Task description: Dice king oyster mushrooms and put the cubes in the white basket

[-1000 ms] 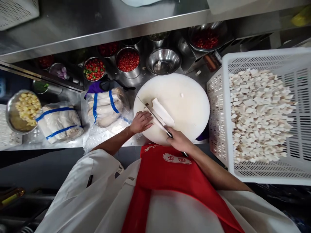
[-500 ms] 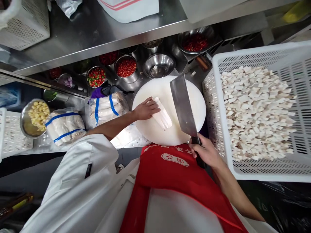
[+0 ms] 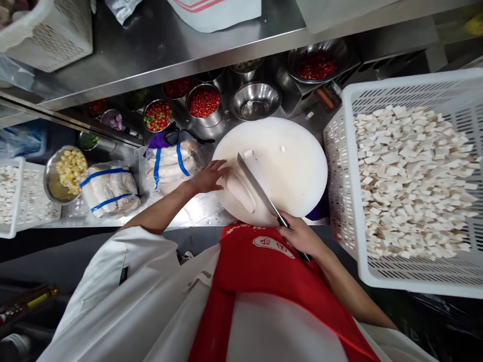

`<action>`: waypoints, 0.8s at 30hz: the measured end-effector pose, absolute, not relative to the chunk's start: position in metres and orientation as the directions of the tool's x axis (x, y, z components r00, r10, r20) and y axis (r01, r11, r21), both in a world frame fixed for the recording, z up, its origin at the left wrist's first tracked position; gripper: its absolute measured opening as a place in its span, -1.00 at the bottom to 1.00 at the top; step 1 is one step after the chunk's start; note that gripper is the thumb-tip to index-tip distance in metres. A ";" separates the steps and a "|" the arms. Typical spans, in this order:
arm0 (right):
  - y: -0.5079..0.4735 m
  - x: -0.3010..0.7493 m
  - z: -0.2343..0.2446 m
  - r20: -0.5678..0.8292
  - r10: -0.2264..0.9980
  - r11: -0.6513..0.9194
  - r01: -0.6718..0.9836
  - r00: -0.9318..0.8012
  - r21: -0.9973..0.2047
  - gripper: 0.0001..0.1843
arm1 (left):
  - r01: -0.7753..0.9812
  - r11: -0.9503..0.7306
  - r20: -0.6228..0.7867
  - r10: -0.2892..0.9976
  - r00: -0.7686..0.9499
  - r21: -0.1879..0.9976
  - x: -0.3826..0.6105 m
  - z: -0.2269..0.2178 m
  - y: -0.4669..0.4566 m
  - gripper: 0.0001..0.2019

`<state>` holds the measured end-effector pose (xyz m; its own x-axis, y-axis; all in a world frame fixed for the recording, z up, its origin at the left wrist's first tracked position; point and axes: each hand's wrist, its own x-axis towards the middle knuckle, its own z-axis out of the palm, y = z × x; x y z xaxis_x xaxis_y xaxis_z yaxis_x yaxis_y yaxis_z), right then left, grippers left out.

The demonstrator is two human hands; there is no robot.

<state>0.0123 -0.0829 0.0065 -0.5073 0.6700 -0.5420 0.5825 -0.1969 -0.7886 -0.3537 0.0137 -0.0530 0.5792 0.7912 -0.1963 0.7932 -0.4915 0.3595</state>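
Observation:
A round white cutting board (image 3: 290, 166) lies on the steel counter. On its left side rests a long white piece of food (image 3: 241, 191). My left hand (image 3: 209, 176) lies on the food's left edge with fingers spread flat. My right hand (image 3: 300, 236) grips the handle of a cleaver (image 3: 258, 188), whose blade stands edge-down against the right side of the food. A small white scrap (image 3: 282, 149) sits further back on the board.
A white plastic crate (image 3: 377, 271) of white cubes stands at the right. Two plastic bags of white pieces (image 3: 109, 188) lie left of the board. Steel bowls of chopped chilli (image 3: 204, 103) and a bowl of yellow bits (image 3: 68, 171) stand behind.
The cleaver, held flat and away at the board's right half a second ago, has come back down onto the white food. My left hand slid to the food's left edge.

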 end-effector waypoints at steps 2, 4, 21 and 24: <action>-0.079 0.009 0.003 -0.498 0.690 -0.100 0.613 -0.524 -0.784 -0.53 | 0.810 -0.402 -0.115 0.865 0.489 0.426 -0.354 -0.059 -0.004 -0.29; -0.078 0.006 0.001 -0.474 0.686 -0.033 0.628 -0.552 -0.778 -0.47 | 0.786 -0.336 -0.040 0.909 0.415 0.519 -0.347 -0.067 -0.021 -0.41; -0.077 -0.009 0.015 -0.467 0.728 0.077 0.738 -0.501 -0.671 -0.49 | 0.704 -0.441 0.339 0.894 0.293 0.557 -0.297 -0.088 -0.059 -0.68; -0.069 -0.013 0.028 -0.484 0.686 0.140 0.750 -0.544 -0.646 -0.47 | 0.681 -0.494 0.373 0.866 0.332 0.541 -0.292 -0.095 -0.053 -0.74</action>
